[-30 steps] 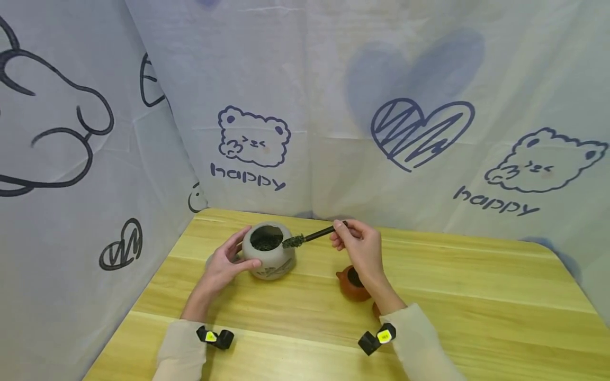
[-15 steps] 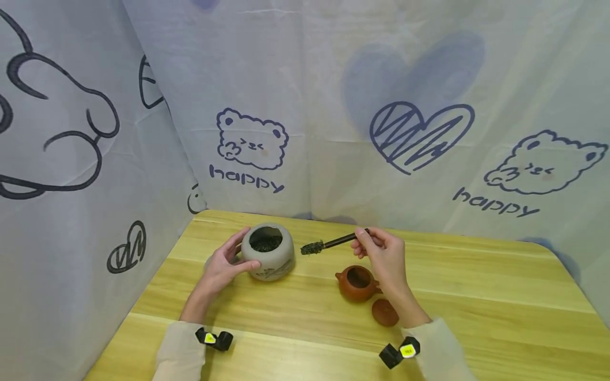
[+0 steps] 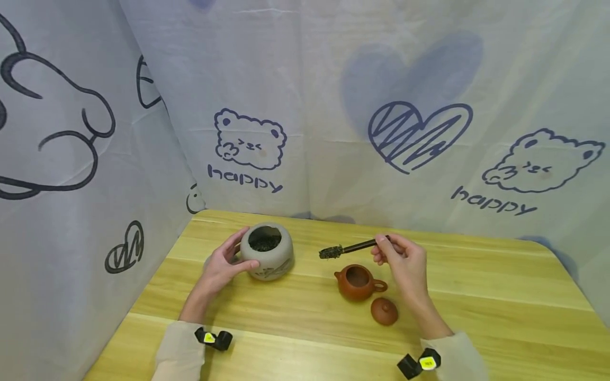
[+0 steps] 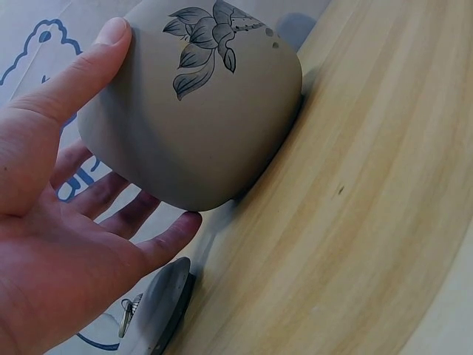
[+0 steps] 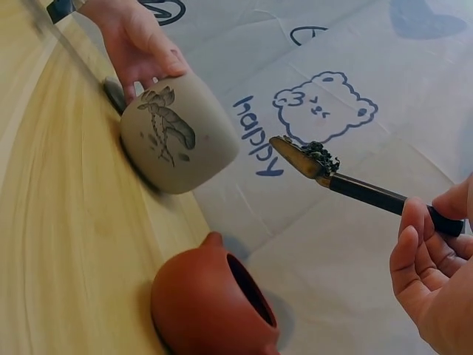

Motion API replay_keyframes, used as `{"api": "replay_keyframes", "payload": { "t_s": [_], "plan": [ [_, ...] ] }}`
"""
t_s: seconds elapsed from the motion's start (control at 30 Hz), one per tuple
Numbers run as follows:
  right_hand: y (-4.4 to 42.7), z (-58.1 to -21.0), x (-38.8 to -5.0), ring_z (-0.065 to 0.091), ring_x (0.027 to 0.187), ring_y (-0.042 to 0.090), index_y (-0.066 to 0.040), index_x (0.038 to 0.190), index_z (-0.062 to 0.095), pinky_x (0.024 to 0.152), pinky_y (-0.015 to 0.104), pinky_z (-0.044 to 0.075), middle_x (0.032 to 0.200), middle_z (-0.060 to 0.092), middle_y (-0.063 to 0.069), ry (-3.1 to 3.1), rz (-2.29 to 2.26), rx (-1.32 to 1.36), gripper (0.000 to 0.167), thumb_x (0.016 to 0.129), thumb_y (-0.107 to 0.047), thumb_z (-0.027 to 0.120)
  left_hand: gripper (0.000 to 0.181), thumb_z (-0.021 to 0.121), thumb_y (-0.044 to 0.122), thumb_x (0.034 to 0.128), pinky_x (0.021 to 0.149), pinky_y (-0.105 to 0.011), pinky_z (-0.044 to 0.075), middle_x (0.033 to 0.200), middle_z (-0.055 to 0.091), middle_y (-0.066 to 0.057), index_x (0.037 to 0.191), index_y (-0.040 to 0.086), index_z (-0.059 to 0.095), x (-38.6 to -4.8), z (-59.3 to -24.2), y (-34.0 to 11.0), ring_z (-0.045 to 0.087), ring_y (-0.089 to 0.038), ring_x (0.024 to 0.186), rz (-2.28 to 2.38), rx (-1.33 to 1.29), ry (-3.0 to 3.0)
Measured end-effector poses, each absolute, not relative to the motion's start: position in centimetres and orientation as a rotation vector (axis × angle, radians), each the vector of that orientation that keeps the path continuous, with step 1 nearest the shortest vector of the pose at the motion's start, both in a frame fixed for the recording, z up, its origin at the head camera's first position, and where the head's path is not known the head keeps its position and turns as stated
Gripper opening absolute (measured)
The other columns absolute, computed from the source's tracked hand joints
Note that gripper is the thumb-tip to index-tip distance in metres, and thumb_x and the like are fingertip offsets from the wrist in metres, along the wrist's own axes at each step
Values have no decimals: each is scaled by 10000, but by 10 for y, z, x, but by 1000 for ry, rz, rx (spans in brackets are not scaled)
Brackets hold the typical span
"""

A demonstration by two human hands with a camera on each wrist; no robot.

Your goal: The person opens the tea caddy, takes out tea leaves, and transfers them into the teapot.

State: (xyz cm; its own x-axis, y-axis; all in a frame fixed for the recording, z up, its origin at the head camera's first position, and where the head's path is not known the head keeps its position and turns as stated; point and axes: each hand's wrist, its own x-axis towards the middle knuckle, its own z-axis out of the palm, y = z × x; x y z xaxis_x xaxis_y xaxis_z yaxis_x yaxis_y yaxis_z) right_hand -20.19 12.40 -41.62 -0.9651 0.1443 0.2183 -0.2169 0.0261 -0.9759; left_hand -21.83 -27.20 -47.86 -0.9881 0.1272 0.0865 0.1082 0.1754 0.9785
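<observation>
My right hand [image 3: 405, 264] pinches the dark handle of a tea scoop [image 3: 359, 245], level in the air behind the teapot. Dark tea leaves [image 5: 321, 157] are heaped on the scoop's blade. At the left, my left hand [image 3: 224, 267] holds a grey tea jar [image 3: 281, 262], its thumb on the near side and its fingers round the far side. The jar stands on the table, with more leaves visible inside its mouth. A plant design marks its wall in the left wrist view. Below the scoop sits a small red-brown clay teapot [image 3: 352, 292], uncovered; no leaves show inside.
The teapot's round lid [image 3: 384, 312] lies on the wooden table [image 3: 305, 328] beside the pot. In the left wrist view, a grey lid [image 4: 159, 310] with a metal ring lies beyond the jar. Printed cloth [image 3: 333, 174] hangs behind the table and at the left.
My right hand has carried the loaded tea scoop away from the jar's rim, rightward to behind the teapot. This uncovers the teapot's handle and lid. My left hand stays on the jar.
</observation>
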Motion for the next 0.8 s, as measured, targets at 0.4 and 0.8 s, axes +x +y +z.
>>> {"api": "replay_keyframes", "payload": {
  "t_s": [0.4,0.8],
  "plan": [
    [145,-429,-190,668,615,140,136,986,700,606,258,601,745,717,107,-2029,1978,41,283,1014,-144,671,865,830,56,865,1155,-504,378,1621,372,-112,1598,141,378,-215,-482,-271,358,-360,1474,1989,244,2424],
    [164,-446,-183,665,622,154,131,970,692,615,278,606,750,712,116,-2015,1960,-24,291,1014,-156,672,865,825,49,869,1151,-504,381,1620,372,-114,1601,130,369,-215,-486,-271,360,-349,1472,1994,268,2435]
  ]
}}
